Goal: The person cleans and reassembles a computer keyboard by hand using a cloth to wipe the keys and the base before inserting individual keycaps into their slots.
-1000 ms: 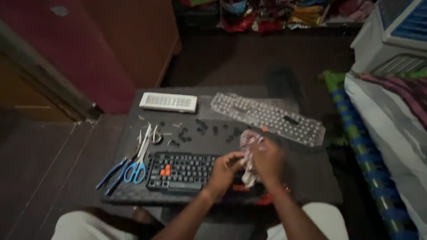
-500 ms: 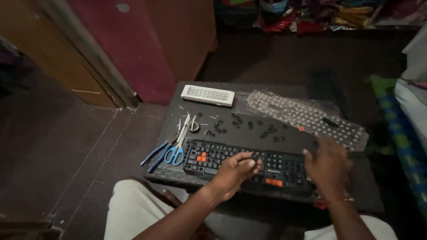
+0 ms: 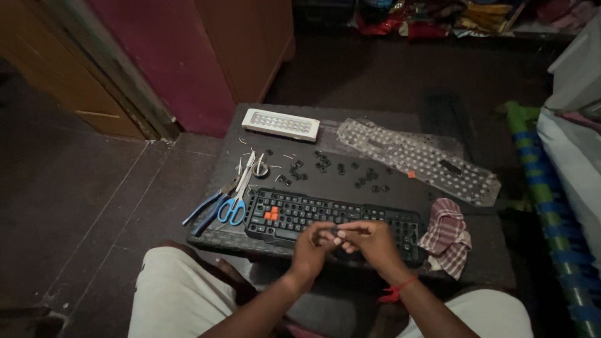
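Broadly, a low dark table [image 3: 350, 181] fills the middle of the view, and nearly everything sits on it. Along its far right lies a long translucent dotted membrane sheet [image 3: 419, 159]; at the far left, a white rectangular panel [image 3: 280, 123]. Nearest the person lies the black keyboard [image 3: 300, 216] with a few orange keys, its right end under the hands. A checked cloth [image 3: 446, 236] is crumpled just beside that end. Blue-handled scissors [image 3: 238, 197] and blue-handled pliers [image 3: 210, 206] lie touching at the left edge, and loose black keycaps [image 3: 341, 169] are scattered between the keyboard and the sheet.

Both hands meet over the front row — the left hand [image 3: 310, 247] curled narrow, the right hand [image 3: 369, 238] pinching something small and dark at the fingertips, too small to identify, probably a keycap. Whether the left also grips it, I cannot tell.

To do this well, I judge the piece should be turned right way up, squared over its socket and pressed straight down — not rocked in from one corner.
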